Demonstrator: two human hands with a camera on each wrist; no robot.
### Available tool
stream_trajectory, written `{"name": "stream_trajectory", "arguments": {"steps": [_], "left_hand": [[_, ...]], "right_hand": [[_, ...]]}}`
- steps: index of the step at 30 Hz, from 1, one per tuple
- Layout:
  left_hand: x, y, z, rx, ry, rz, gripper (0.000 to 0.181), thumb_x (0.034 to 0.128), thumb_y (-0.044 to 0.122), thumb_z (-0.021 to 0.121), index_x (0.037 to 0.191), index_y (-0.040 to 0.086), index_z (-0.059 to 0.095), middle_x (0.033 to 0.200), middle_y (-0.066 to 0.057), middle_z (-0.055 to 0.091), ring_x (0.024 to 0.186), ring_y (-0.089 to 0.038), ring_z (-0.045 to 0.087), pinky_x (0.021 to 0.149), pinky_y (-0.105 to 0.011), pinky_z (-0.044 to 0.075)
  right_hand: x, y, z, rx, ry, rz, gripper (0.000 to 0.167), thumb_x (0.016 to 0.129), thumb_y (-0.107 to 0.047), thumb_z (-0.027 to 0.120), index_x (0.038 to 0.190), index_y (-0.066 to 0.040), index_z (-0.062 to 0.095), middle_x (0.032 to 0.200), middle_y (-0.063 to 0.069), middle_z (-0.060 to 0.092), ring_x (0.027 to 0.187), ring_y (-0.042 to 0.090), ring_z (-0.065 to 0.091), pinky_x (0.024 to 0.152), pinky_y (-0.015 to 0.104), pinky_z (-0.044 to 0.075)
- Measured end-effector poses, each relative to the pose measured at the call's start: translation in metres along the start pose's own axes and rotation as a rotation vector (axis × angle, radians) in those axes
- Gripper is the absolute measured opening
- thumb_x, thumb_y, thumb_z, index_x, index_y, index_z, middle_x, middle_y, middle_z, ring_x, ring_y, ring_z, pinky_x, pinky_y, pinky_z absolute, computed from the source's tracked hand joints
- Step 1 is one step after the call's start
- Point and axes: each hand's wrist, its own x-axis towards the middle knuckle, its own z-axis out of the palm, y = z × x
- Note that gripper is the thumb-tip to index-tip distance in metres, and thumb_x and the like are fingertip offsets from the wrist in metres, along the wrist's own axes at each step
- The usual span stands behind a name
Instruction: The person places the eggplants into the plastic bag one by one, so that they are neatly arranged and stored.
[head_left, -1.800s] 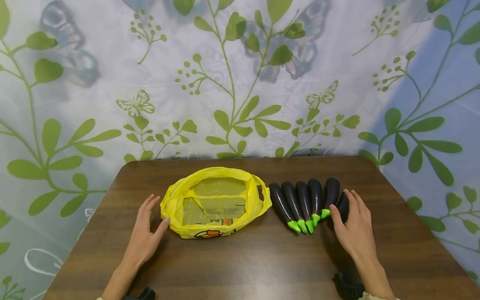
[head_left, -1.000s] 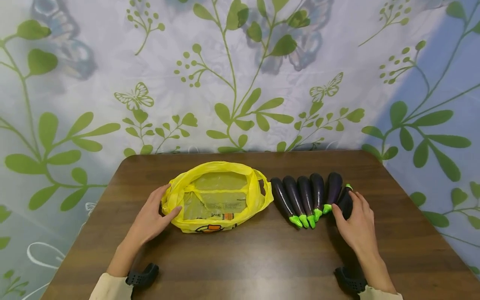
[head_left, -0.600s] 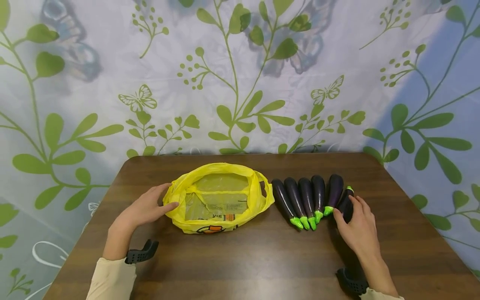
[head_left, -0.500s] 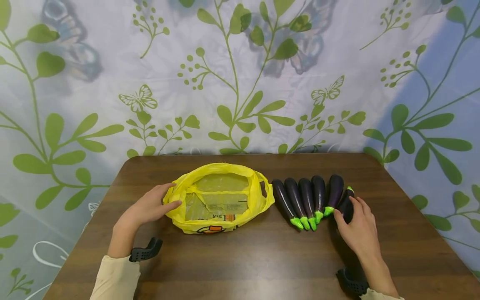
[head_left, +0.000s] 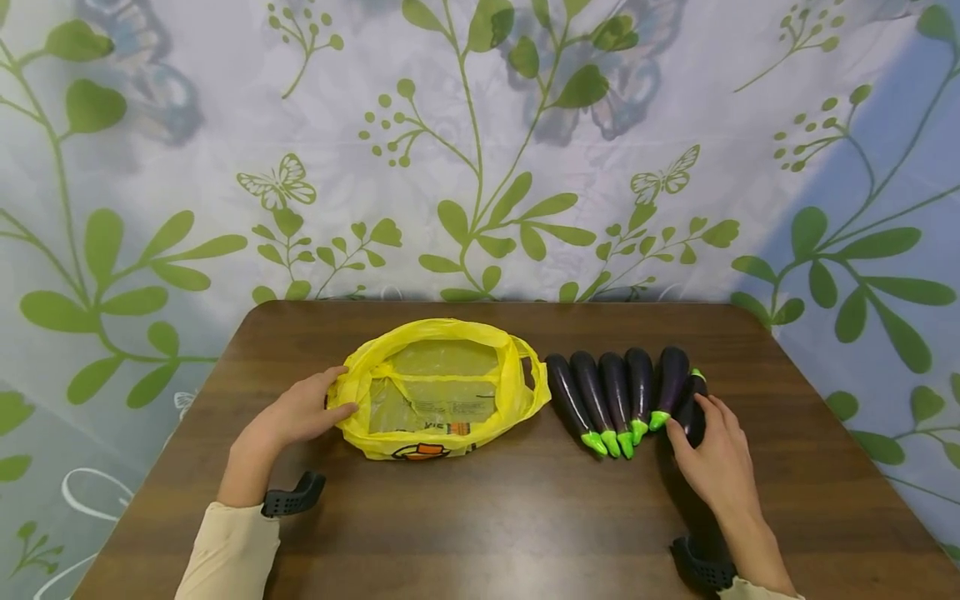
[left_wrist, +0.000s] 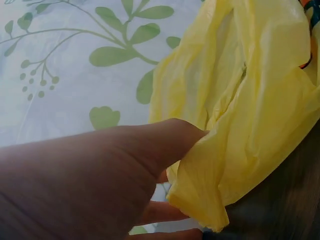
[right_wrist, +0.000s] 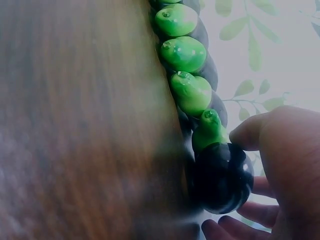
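A yellow plastic bag (head_left: pixel 450 446) sits with its mouth spread wide, left of the table's middle. At its left rim, my left hand (head_left: pixel 296 410) holds the edge, the thumb over the rim and the fingers on the outer side; the left wrist view shows the bag's fold (left_wrist: pixel 200 185) between them. Several eggplants (head_left: pixel 615 392) with bright green caps lie in a row to the bag's right. My right hand (head_left: pixel 716 450) grips the rightmost eggplant (head_left: pixel 692 417), whose cap points away. In the right wrist view its dark round end (right_wrist: pixel 223 177) lies between thumb and fingers.
Everything lies on a brown wooden table (head_left: pixel 480 517) with rounded far corners. Behind the table hangs a cloth (head_left: pixel 480 167) printed with leaves and butterflies. Black bands (head_left: pixel 294 496) are on both wrists.
The left hand has come forward and right from beside the bag onto its left rim. The right hand stays at the rightmost eggplant, and the view has shifted slightly.
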Motion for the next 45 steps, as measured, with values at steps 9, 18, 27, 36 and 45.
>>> {"name": "stream_trajectory", "arguments": {"steps": [9, 18, 27, 36, 45], "left_hand": [[0.0022, -0.0057, 0.0022, -0.039, 0.001, 0.006, 0.080, 0.1013, 0.036, 0.065, 0.156, -0.010, 0.029, 0.153, -0.036, 0.042, 0.137, -0.053, 0.045, 0.109, -0.066, 0.041], [0.0012, -0.0074, 0.0041, -0.082, 0.045, 0.098, 0.076, 0.1024, 0.027, 0.065, 0.163, 0.006, 0.025, 0.160, -0.030, 0.036, 0.143, -0.053, 0.039, 0.113, -0.068, 0.035], [0.0021, -0.0059, 0.0027, -0.050, -0.007, 0.042, 0.073, 0.1043, 0.032, 0.061, 0.164, 0.007, 0.026, 0.157, -0.032, 0.041, 0.136, -0.051, 0.049, 0.106, -0.065, 0.044], [0.0039, -0.0005, 0.0053, -0.026, -0.020, -0.013, 0.076, 0.1032, 0.034, 0.061, 0.164, 0.008, 0.024, 0.154, -0.032, 0.045, 0.130, -0.050, 0.054, 0.101, -0.065, 0.047], [0.0040, 0.0007, 0.0067, -0.018, -0.032, -0.035, 0.076, 0.1040, 0.035, 0.059, 0.165, 0.008, 0.022, 0.154, -0.033, 0.044, 0.129, -0.052, 0.054, 0.100, -0.066, 0.047]], "right_hand": [[-0.0004, -0.0012, -0.0002, -0.003, -0.005, 0.006, 0.069, 0.102, -0.034, 0.060, 0.152, 0.010, 0.039, 0.152, 0.039, 0.036, 0.134, 0.062, 0.036, 0.105, 0.074, 0.032], [0.0020, -0.0035, -0.0001, -0.002, -0.019, 0.003, 0.070, 0.102, -0.034, 0.059, 0.153, 0.009, 0.037, 0.153, 0.038, 0.035, 0.135, 0.061, 0.036, 0.106, 0.074, 0.032], [0.0018, -0.0042, -0.0006, 0.004, -0.018, 0.000, 0.069, 0.102, -0.033, 0.059, 0.153, 0.009, 0.038, 0.153, 0.038, 0.035, 0.135, 0.061, 0.037, 0.106, 0.074, 0.032], [0.0015, -0.0032, -0.0011, -0.003, -0.031, 0.015, 0.070, 0.103, -0.035, 0.057, 0.154, 0.007, 0.036, 0.154, 0.038, 0.034, 0.136, 0.060, 0.037, 0.106, 0.075, 0.033], [-0.0010, -0.0019, -0.0021, -0.004, -0.071, 0.051, 0.073, 0.104, -0.039, 0.055, 0.156, 0.006, 0.033, 0.155, 0.039, 0.032, 0.135, 0.063, 0.037, 0.104, 0.077, 0.033]]}}
